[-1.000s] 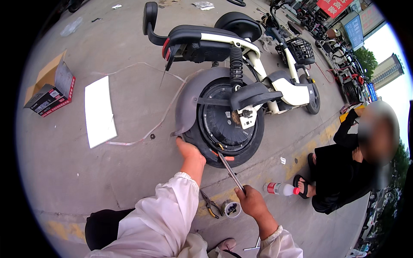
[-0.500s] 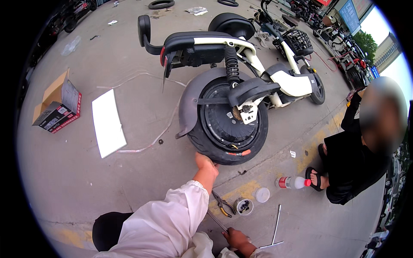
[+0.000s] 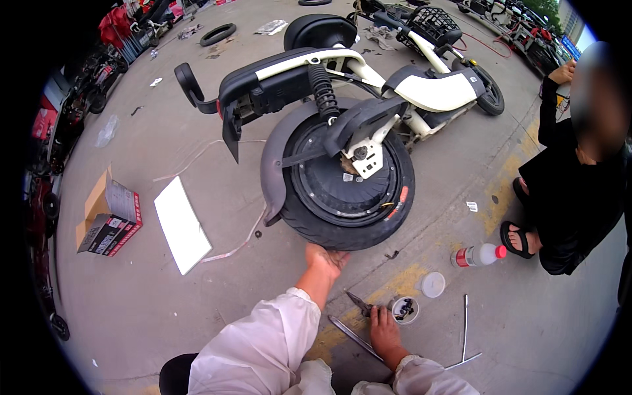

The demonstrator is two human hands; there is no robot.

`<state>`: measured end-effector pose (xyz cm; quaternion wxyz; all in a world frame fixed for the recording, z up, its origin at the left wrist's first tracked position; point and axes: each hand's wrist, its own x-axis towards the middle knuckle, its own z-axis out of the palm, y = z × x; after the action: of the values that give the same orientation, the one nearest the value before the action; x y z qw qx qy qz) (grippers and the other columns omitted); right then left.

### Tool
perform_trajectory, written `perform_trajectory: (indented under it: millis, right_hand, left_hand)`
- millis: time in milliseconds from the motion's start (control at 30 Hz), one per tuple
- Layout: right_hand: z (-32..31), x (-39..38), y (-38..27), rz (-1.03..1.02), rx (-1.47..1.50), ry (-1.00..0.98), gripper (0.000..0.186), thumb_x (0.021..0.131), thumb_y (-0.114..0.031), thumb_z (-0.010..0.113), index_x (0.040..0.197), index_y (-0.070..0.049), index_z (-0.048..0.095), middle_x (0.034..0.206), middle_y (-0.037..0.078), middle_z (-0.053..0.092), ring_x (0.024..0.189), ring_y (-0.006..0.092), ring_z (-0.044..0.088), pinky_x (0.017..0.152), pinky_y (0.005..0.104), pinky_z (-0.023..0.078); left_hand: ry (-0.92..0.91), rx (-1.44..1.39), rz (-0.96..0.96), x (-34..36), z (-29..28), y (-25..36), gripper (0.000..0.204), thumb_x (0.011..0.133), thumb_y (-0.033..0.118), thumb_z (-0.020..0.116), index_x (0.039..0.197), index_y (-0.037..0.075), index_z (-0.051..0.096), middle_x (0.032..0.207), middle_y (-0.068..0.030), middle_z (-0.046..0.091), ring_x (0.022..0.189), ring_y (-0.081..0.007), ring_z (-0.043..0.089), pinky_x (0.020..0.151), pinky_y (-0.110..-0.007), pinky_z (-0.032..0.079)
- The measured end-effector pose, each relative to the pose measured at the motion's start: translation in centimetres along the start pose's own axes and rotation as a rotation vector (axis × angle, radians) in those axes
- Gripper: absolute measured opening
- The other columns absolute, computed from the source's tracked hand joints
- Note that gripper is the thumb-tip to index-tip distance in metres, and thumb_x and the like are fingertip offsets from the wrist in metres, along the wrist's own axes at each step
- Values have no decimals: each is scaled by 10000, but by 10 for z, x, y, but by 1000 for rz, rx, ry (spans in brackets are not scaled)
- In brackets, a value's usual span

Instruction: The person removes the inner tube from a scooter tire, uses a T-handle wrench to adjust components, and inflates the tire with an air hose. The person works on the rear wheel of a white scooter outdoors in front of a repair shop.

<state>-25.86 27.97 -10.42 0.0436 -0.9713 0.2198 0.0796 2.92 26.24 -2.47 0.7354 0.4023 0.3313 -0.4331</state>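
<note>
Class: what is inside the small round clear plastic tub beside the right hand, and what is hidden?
The tub holds a cluster of small black pieces, too small to identify. Whatever lies beneath them is covered.

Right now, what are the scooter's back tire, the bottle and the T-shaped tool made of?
Back tire: probably rubber, dull black, with a grooved tread. Bottle: likely smooth plastic, since it looks see-through. T-shaped tool: seems metal, shiny and silvery, maybe steel.

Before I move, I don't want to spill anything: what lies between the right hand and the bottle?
The head view shows a tub of small dark parts beside the right hand, then a round pale lid nearer the bottle.
</note>
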Motion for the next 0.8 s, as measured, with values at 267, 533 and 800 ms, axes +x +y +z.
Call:
perform_trajectory:
  millis: [267,533,800]
  right_hand:
    - [-3,6,-7,112,-17,-216,554,846,-118,481,1360,33,344,1113,157,519,971,285,541,832,369,470]
    - [-9,4,-6,75,63,-181,524,828,-138,506,1313,34,405,1086,141,546,925,260,562,805,359,474]
    - [-78,-4,73,-171,225,126,393,753,-151,606,1129,-46,557,1094,140,554,965,294,552,839,379,452]
  left_hand:
    - [81,-381,140,11,-6,51,615,912,493,198,1271,87,489,1371,-70,461,1241,-300,439,1040,-500,310]
    - [-141,-251,192,1,11,31,587,902,448,231,1303,108,491,1372,-83,468,1268,-324,427,1051,-527,328]
    - [-394,-173,102,34,-12,68,588,901,469,283,1309,95,482,1380,-108,453,1262,-337,428,1056,-548,312]
